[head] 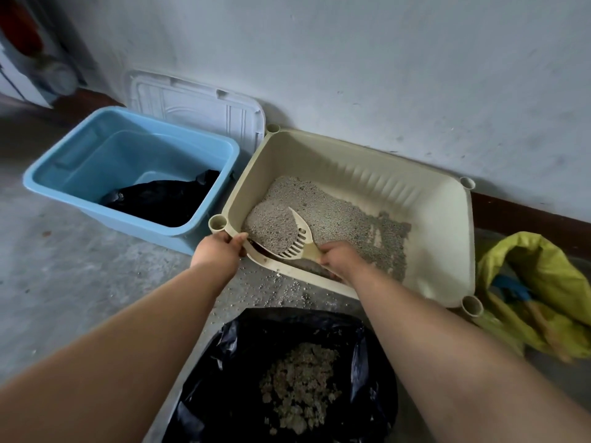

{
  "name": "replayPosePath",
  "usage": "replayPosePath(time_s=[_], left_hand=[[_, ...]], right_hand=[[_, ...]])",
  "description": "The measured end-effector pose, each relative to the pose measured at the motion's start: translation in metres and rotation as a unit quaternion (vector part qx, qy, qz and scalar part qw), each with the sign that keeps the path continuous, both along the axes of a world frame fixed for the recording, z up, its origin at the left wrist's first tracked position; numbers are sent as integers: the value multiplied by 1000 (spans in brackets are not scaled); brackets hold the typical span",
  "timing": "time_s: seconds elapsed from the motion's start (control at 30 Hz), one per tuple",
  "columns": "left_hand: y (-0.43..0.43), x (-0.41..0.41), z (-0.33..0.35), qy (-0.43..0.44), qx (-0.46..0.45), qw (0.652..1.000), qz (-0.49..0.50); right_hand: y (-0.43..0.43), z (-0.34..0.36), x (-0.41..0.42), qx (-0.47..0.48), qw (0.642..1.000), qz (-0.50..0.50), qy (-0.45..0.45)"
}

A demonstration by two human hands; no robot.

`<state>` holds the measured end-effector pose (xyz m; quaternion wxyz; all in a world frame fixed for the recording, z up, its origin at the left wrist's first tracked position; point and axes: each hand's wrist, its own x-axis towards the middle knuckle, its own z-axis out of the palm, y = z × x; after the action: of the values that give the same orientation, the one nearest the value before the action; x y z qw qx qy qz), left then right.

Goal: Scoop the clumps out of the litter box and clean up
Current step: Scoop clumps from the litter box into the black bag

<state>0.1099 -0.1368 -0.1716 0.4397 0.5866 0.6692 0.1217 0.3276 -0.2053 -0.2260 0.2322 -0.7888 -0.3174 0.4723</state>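
A cream litter box [444, 251] stands tilted against the wall, its near left corner raised. My left hand [220, 249] grips that corner's rim. My right hand [340, 259] holds the handle of a cream slotted scoop [299, 243], which is heaped with grey litter [271, 225] inside the box. More grey litter [345, 219] lies spread across the box floor. In front of me an open black rubbish bag [230, 362] holds a pile of scooped clumps [300, 385].
A blue plastic tub [80, 161] with a black bag inside stands left of the box, a white lid [198, 103] leaning on the wall behind it. A yellow-green bag [543, 282] lies at the right. Spilled granules [275, 289] dot the concrete floor.
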Motion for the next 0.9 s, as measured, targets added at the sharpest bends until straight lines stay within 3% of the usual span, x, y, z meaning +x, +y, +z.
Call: replayPosePath(time_s=[0.23, 0.57, 0.9], left_hand=[[0, 1, 2, -1, -4, 1000, 3], [2, 0, 3, 19, -13, 1000, -16], [3, -1, 1, 13, -13, 1000, -20]], right_hand=[[-7, 11, 11, 5, 999, -27, 16], [-18, 31, 25, 36, 995, 19, -90], [-21, 39, 28, 22, 993, 22, -113]])
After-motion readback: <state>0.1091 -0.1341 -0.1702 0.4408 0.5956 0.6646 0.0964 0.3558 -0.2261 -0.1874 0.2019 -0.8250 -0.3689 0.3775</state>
